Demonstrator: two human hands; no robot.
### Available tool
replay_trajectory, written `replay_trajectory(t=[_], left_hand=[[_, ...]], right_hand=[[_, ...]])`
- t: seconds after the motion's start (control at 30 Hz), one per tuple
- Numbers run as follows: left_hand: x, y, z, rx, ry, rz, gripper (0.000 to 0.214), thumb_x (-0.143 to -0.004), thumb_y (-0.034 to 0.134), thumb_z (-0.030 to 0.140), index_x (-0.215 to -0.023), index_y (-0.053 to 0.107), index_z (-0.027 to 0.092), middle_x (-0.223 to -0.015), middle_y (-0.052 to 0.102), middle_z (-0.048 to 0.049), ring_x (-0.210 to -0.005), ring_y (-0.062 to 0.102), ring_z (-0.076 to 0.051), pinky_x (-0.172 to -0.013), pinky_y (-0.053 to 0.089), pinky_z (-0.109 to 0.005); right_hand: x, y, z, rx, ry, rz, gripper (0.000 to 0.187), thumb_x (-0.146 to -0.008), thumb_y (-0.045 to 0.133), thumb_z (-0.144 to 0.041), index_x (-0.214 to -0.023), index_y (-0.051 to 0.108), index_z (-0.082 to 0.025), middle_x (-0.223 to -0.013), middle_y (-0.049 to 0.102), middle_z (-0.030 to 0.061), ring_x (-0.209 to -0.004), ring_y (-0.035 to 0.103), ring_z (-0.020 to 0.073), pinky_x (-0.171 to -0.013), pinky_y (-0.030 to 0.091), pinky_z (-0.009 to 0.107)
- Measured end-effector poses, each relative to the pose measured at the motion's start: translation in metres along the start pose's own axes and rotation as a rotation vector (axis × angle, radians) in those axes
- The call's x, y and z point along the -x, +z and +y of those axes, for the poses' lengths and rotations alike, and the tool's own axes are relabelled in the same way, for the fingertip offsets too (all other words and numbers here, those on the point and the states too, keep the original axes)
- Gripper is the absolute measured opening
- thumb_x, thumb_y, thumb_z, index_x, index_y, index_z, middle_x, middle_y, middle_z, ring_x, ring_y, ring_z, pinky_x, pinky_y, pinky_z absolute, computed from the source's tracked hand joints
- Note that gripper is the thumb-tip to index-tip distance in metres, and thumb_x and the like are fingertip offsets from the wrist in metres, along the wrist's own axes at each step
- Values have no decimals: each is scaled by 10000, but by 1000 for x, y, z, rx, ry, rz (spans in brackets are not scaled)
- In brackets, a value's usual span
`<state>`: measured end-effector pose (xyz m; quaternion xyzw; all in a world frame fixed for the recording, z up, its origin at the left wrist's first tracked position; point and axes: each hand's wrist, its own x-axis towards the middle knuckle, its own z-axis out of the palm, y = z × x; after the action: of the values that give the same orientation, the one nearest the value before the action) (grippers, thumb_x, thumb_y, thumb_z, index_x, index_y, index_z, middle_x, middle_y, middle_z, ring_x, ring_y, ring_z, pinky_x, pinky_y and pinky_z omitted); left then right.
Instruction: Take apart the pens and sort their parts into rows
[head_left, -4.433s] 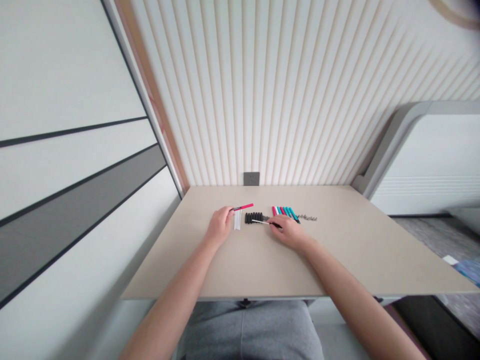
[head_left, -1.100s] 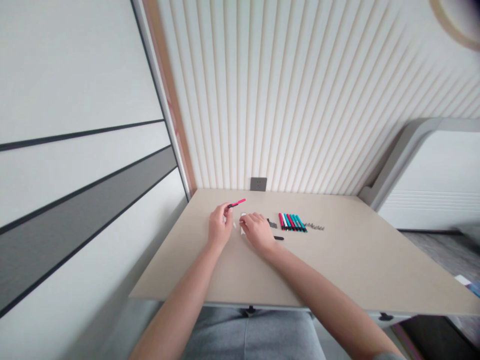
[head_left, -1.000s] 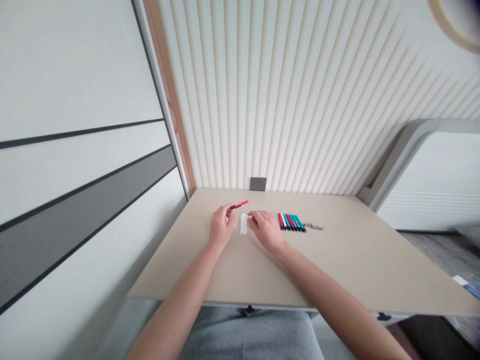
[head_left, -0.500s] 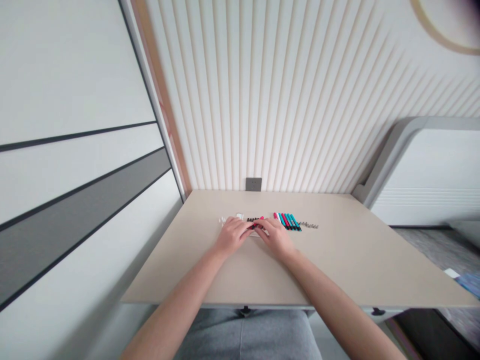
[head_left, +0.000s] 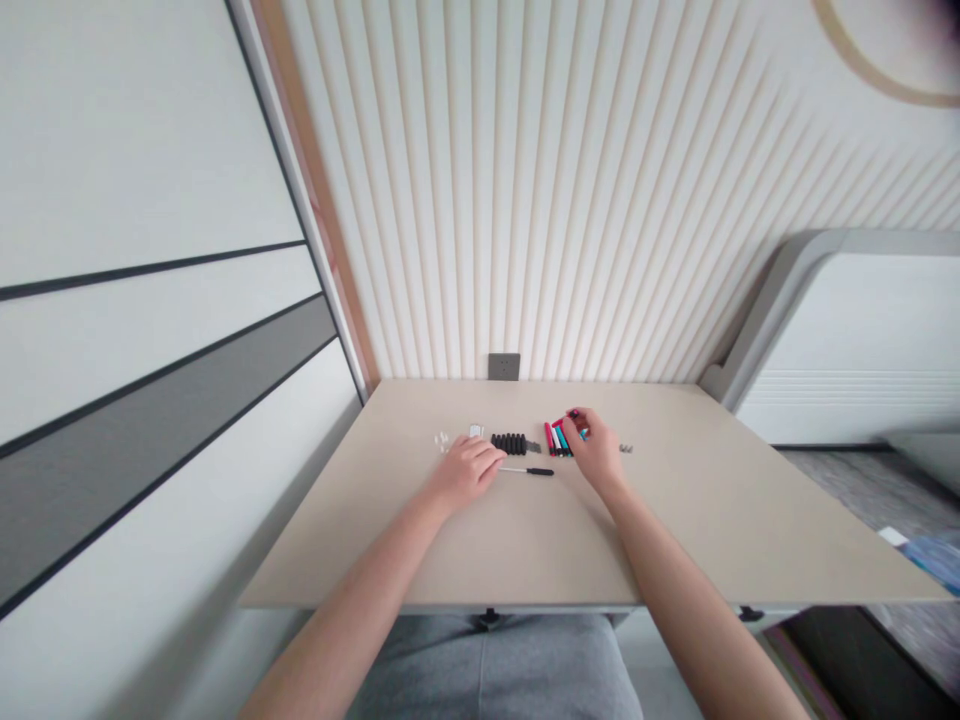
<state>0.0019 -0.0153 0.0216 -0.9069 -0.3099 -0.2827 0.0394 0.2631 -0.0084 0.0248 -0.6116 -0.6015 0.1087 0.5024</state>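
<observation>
- Shifted rightward since the earlier frame: right hand (head_left: 592, 447), apart from the left hand and now over the marker row, no longer beside it at the middle of the desk (head_left: 675, 520).
- Right hand: fingers narrowly pinched at the near end of a pink marker (head_left: 559, 424), tilted above the row; exact grip partly hidden by the fingers.
- Left hand (head_left: 463, 473): resting on the desk, fingers loosely curved and pointing right, nothing visible in its grasp.
- Marker row (head_left: 562, 446): teal and pink markers lying side by side, mostly covered by the right hand.
- Slim black-handled tool (head_left: 529, 471): lying flat, its pale tip just beside the left fingertips.
- Row of black caps (head_left: 508, 443): lying on the desk, left of the marker row and beyond the slim tool.
- Small white pieces (head_left: 442, 440): lying beyond the left hand, near the desk's far edge.
- Small gray metal bits (head_left: 626, 449): lying just right of the right hand.
- Wall socket (head_left: 504, 366): on the ribbed wall above the desk's far edge.
</observation>
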Motion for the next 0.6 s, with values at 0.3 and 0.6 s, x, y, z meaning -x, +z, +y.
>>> replay_trajectory(t=[0.3,0.6], left_hand=[[0,0,-1,7,-17,-6,205,-961,456,207,-975,660,214,-880,687,-43,-891,608,-192,-812,422,-353],[0,-1,-1,11,-7,-18,187,-951,472,199,-948,659,219,-867,689,-32,-882,609,-187,-800,410,-349]], right_hand=[[2,3,9,269,-201,-292,230,-912,487,-316,-1046,654,-231,-977,710,58,-902,641,196,-794,448,299],[4,0,3,475,-358,-411,230,-877,553,-146,-1056,665,-238,-1065,681,55,-1037,579,195,-893,384,293]])
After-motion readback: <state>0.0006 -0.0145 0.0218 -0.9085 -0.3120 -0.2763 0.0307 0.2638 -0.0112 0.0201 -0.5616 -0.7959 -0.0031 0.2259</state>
